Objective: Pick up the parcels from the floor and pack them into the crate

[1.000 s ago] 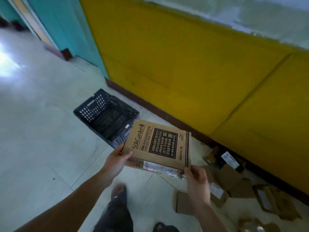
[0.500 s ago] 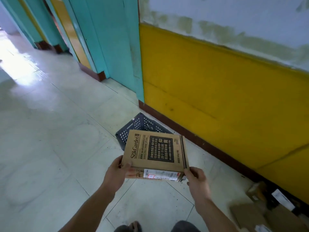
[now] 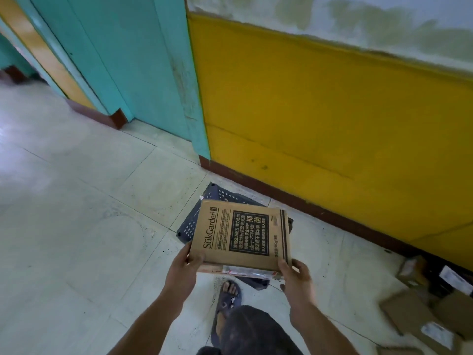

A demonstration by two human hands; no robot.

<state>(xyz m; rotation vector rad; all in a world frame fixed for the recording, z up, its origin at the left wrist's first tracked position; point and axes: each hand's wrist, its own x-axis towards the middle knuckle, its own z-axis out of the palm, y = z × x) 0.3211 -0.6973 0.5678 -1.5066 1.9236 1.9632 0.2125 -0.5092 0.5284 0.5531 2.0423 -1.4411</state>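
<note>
The pale tiled floor (image 3: 89, 226) carries a dark crate (image 3: 187, 226) by the wall, loose parcels (image 3: 404, 313) at right, and a sandalled foot (image 3: 227, 295).

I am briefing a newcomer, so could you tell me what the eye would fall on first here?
First comes the brown printed box in the centre, gripped at its near corners by the left hand and the right hand. Behind it in the view, a dark crate stands on the floor by the bright yellow wall, mostly hidden by the box. More parcels lie on the floor at the lower right.
</note>
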